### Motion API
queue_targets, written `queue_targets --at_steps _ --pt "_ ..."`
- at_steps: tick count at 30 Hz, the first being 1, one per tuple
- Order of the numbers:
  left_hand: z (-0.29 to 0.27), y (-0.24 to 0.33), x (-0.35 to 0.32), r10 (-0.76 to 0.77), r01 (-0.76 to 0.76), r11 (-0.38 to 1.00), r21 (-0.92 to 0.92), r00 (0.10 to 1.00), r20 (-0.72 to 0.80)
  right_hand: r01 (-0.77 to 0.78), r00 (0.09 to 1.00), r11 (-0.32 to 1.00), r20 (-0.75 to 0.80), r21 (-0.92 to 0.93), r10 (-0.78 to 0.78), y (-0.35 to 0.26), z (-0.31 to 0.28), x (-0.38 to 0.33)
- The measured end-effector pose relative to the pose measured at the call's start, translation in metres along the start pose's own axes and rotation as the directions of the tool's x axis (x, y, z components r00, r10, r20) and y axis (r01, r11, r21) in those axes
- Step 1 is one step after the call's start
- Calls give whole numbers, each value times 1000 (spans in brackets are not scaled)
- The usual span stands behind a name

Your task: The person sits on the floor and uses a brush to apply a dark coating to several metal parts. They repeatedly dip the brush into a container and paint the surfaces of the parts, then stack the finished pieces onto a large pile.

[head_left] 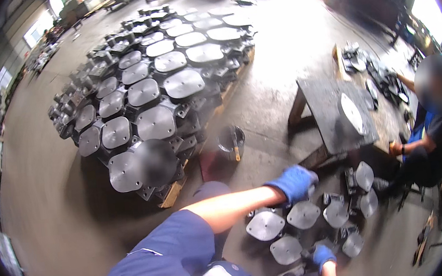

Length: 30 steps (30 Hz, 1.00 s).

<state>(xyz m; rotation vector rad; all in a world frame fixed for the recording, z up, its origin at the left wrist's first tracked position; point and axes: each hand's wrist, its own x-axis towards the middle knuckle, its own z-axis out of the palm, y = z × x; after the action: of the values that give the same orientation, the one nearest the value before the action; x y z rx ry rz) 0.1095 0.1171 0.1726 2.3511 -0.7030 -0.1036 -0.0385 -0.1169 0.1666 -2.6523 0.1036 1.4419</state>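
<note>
My left hand [294,183], in a blue glove, is stretched out to the right above several metal castings on the floor. Its fingers are smeared and turned away, so their grip cannot be made out. Below it lie castings with round-cornered flat plates, among them a left one [265,225] and a middle one [303,215]. Lower down, my right hand [324,256], also blue-gloved, is closed at the edge of a dark metal casting [308,257]. That casting sits beside another flat-plated casting [286,249].
A wooden pallet [173,193] at left carries many plate castings [156,123]. Near it stands a bucket [231,138] with a brush-like handle. On the right, a dark metal-topped table [331,110] holds a pale oval plate [351,114]. A co-worker [430,132] sits beside it.
</note>
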Motion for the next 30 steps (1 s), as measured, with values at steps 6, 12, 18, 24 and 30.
queue_targets --at_steps 6,12,18,24,30 --pt "8 13 13 -27 27 1000 -2 998 62 84 994 996 -69 -10 -84 84 64 88" --pt "8 5 15 2 -1 998 -64 1000 19 80 989 976 -109 -202 -104 36 40 56" --pt "2 -7 16 -19 21 999 -35 998 60 86 993 996 -88 26 -84 21 29 47" --pt "-4 1 26 95 -89 994 -68 991 96 135 990 991 -39 12 -134 31 29 46" --pt "3 5 22 126 -118 988 -96 989 83 115 989 993 -96 -6 -115 16 16 24"
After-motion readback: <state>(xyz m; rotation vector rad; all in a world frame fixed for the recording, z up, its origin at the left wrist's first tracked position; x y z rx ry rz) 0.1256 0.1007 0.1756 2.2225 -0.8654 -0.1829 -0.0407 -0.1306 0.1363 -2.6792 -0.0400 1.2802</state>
